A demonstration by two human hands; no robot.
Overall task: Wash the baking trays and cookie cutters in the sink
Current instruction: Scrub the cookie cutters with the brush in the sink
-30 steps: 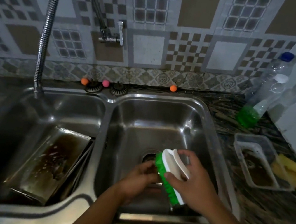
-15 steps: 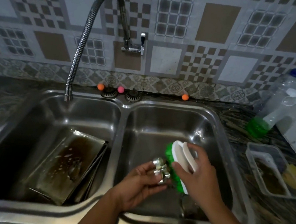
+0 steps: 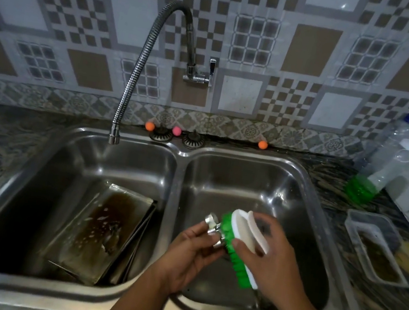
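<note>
Left hand pinched a metal cutter over the right basin; right hand gripped the brush, bristles against the cutter. Soiled trays leaned in the left basin.

The left hand lifted the metal cutter clear into view, and the right hand brought the brush bristles against it, above the right basin.

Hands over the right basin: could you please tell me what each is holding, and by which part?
Left hand pinches a metal cookie cutter by its lower edge; right hand grips the green scrub brush by its white handle.
</note>
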